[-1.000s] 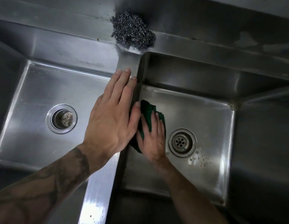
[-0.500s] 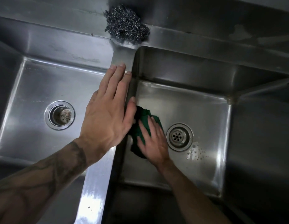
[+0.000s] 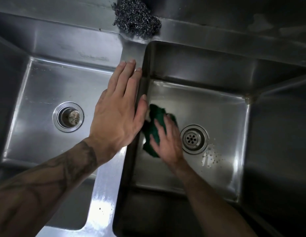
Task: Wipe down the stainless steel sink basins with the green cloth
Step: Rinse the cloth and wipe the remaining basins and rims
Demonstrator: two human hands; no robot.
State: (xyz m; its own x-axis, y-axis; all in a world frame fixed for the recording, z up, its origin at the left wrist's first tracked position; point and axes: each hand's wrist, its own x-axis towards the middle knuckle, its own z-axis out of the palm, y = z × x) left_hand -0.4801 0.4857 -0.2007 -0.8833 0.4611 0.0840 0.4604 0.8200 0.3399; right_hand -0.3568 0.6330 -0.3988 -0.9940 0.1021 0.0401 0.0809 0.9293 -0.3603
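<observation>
Left hand [image 3: 118,113] flat on divider [image 3: 104,194], fingers straight. Right hand [image 3: 167,142], fingers spread flat, presses green cloth [image 3: 158,111] onto right basin [image 3: 217,117] floor beside drain [image 3: 194,139].

Commercial kitchen: 2 steel sink basins [image 3: 200,69], scourer [image 3: 136,23].

Dim down here, with light coming from above by the look of the reflections. There's hard white glare on the divider [image 3: 100,207] near the bottom edge and a softer sheen across the left basin [image 3: 46,93] floor. A bright streak runs up the right basin [image 3: 217,108] at its right-hand wall. The corners sink to near-black. Rims bow with wide-angle bend. The right hand [image 3: 167,142] looks slightly smeared, and detail is soft overall.
</observation>
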